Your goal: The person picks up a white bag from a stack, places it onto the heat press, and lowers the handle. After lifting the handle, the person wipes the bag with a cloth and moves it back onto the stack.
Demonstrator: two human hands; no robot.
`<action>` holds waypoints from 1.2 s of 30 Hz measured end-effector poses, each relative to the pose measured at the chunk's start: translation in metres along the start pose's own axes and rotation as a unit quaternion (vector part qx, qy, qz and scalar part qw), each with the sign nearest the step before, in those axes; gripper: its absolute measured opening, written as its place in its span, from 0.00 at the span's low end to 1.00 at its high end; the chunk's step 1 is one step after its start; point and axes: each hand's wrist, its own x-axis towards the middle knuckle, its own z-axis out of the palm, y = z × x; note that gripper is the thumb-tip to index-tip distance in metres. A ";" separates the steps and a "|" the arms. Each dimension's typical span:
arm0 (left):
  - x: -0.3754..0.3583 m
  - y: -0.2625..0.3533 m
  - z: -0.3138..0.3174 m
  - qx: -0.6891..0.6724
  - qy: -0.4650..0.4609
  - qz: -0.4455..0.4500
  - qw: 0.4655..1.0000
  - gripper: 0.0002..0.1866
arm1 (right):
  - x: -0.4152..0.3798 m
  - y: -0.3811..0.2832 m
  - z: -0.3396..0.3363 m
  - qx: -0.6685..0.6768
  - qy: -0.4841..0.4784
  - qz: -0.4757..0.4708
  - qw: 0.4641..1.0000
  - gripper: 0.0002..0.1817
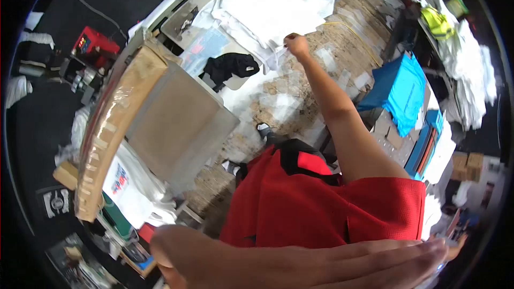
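My right hand reaches away from the red sleeve, its fingers curled at the near edge of a white cloth, pinching it. The cloth lies spread and bunched at the top, over a grey bin's side. Close to the camera, my left hand stretches across the bottom, fingers straight and together, holding nothing visible. A black cloth with a small white label lies left of my right hand, beside a clear plastic bag.
A grey box-like surface and a taped cardboard piece stand left. Blue cloth covers equipment at the right. Papers litter the worn floor, crossed by a yellow cord. Another person's arm shows at lower right.
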 end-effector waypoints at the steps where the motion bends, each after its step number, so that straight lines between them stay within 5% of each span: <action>1: 0.015 -0.014 -0.005 0.011 -0.035 -0.037 0.999 0.19 | 0.012 0.006 0.000 -0.064 0.055 -0.031 0.996 0.17; 4: 0.055 -0.046 -0.017 0.071 -0.130 -0.159 0.976 0.18 | 0.046 0.025 -0.002 -0.156 0.112 -0.080 0.978 0.29; 8: 0.091 -0.073 -0.025 0.202 -0.209 -0.230 0.929 0.17 | 0.061 0.033 0.006 -0.222 0.011 0.013 0.975 0.43; 10: 0.101 -0.079 -0.029 0.259 -0.220 -0.247 0.907 0.16 | 0.056 0.028 0.003 -0.289 -0.024 -0.049 0.956 0.45; 13: 0.102 -0.080 -0.037 0.263 -0.165 -0.277 0.909 0.16 | 0.122 0.106 0.042 -0.279 0.026 -0.045 0.959 0.42; 19: 0.103 -0.089 -0.056 0.075 -0.057 -0.376 0.922 0.18 | 0.096 0.061 0.012 -0.287 -0.005 -0.035 0.957 0.24; 21: 0.103 -0.069 -0.070 0.038 -0.020 -0.424 0.905 0.22 | 0.091 0.035 0.000 -0.195 0.025 0.003 0.980 0.22; 23: 0.108 -0.053 -0.078 0.012 -0.008 -0.472 0.882 0.26 | 0.067 -0.008 -0.024 0.159 0.030 0.028 0.986 0.22; 26: 0.071 -0.066 -0.124 0.279 -0.117 -0.389 0.870 0.26 | 0.058 -0.050 -0.069 0.363 0.064 0.038 0.929 0.18; 28: 0.045 -0.072 -0.179 0.304 -0.165 -0.469 0.813 0.20 | 0.005 -0.094 -0.109 0.578 -0.073 -0.044 0.811 0.14; 29: 0.025 -0.080 -0.214 0.240 -0.099 -0.519 0.815 0.20 | -0.018 -0.097 -0.125 0.581 -0.062 -0.051 0.810 0.14; 30: 0.001 -0.095 -0.259 0.235 -0.087 -0.477 0.842 0.24 | -0.040 -0.100 -0.139 0.604 -0.092 -0.095 0.786 0.14; 32: -0.009 -0.106 -0.289 0.190 0.092 -0.475 0.854 0.36 | -0.091 -0.088 -0.153 0.628 -0.141 -0.144 0.752 0.15; 33: -0.013 -0.111 -0.299 0.190 0.082 -0.474 0.856 0.36 | -0.117 -0.074 -0.151 0.633 -0.161 -0.152 0.742 0.17; 35: -0.020 -0.118 -0.317 -0.022 0.233 -0.364 0.901 0.32 | -0.177 -0.057 -0.140 0.599 -0.266 -0.096 0.749 0.15; 36: -0.020 -0.117 -0.322 0.012 0.291 -0.348 0.891 0.33 | -0.205 -0.046 -0.128 0.565 -0.290 -0.049 0.771 0.12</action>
